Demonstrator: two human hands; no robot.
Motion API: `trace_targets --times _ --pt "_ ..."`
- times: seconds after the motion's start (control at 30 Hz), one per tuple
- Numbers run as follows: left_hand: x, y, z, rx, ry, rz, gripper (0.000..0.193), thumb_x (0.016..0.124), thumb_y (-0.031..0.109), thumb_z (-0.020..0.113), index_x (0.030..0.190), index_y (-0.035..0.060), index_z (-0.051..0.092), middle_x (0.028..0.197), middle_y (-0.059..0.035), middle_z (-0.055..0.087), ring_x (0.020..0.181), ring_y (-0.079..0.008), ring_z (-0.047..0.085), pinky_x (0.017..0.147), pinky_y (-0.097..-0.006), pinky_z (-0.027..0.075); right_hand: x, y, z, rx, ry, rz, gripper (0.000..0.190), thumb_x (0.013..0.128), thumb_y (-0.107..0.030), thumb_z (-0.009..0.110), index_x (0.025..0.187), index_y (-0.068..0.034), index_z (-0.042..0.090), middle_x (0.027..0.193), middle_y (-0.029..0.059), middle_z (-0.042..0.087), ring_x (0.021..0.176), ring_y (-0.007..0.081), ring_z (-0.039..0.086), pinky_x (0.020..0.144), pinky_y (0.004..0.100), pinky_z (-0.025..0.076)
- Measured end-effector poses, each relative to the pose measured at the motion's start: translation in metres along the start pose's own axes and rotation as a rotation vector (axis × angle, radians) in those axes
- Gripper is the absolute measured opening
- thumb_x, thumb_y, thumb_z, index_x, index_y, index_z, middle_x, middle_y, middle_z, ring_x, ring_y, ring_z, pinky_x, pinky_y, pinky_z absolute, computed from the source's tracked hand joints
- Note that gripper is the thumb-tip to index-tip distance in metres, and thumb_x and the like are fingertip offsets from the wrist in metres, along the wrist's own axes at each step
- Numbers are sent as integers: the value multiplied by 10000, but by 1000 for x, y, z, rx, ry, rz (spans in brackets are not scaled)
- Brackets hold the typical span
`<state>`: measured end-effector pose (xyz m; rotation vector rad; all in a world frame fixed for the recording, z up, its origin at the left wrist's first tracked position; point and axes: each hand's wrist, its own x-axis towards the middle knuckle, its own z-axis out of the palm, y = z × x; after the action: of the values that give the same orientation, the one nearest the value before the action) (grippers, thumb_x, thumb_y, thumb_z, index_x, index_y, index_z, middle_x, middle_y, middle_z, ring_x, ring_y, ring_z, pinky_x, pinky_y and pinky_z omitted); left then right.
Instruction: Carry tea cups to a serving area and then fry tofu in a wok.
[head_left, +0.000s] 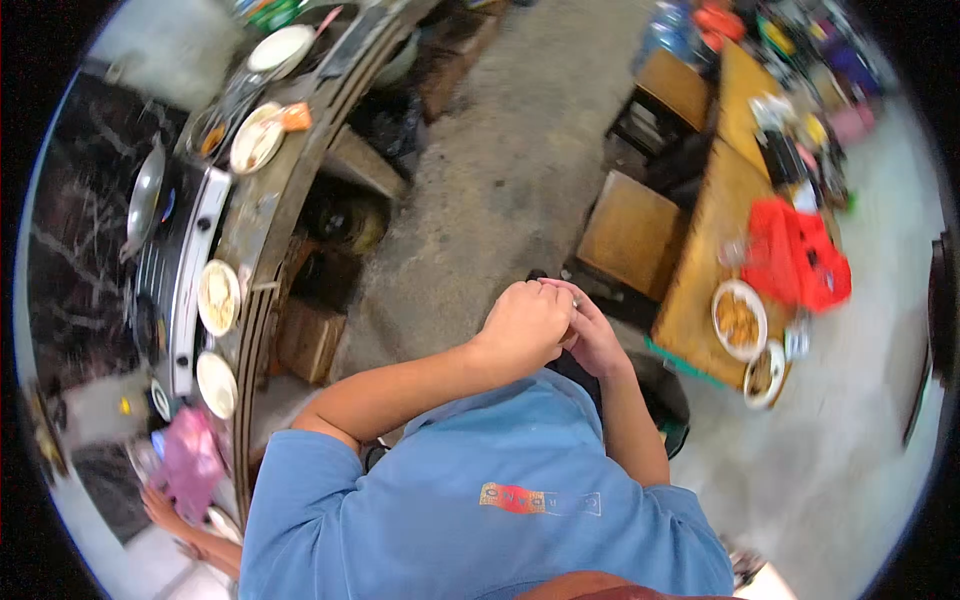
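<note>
In front of my blue shirt (480, 480), my two hands are together over the concrete floor. My left hand (525, 322) is curled with its knuckles up and its fingers against the other hand. My right hand (598, 337) cups from the other side. A small brownish object (568, 335) shows in part between the palms, and a tiny pale glint is by the fingertips. The fingers hide most of it, so I cannot tell what it is.
On the left, a counter (255, 225) bears a gas stove (199, 277), plates of food (219, 298) and a pink plastic bag (191, 465) near another person's hand (161, 506). On the right are wooden stools (630, 232) and a table (712, 225) with a red bag (795, 255) and a food bowl (739, 319).
</note>
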<state>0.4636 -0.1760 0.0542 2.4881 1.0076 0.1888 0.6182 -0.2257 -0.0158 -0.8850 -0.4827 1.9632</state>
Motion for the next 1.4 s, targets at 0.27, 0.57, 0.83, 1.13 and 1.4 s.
trace_targets --times 0.27,0.57,0.83,1.13,1.4 --pt "43 -45 -28 -110 237 -354 444 654 147 734 1040 17 558 911 -160 648 900 -329 622 812 -417 495 115 -71 -20 -157 -288 341 427 999 -293 476 1357 -68 416 1238 67 561 1101 184 581 903 354 490" --pt "97 -122 -66 -84 423 -539 392 646 151 733 952 19 527 836 -141 621 841 -320 614 767 -415 492 244 -131 4 -121 -443 508 419 1028 -270 413 1374 -36 397 1322 83 511 1213 207 511 998 393 433" --pt "148 -248 -120 -147 466 -522 408 668 176 743 985 32 530 884 -151 616 871 -328 609 766 -419 494 372 -172 51 -309 -297 412 359 1015 -264 423 1284 -30 470 1242 102 559 1138 225 565 952 404 470" --pt "176 -388 -217 -144 632 -549 944 647 407 826 1361 -13 374 1099 -182 577 934 -369 618 798 -426 510 526 -223 146 -285 -176 295 453 991 -319 512 1289 21 487 1177 140 609 1032 269 636 872 381 533" --pt "164 -469 -237 -256 366 -920 1135 660 650 739 1396 -91 295 989 -283 640 916 -445 632 809 -464 511 700 -251 201 -322 -220 159 402 964 -254 578 1217 52 516 1159 157 616 1046 285 627 908 391 525"
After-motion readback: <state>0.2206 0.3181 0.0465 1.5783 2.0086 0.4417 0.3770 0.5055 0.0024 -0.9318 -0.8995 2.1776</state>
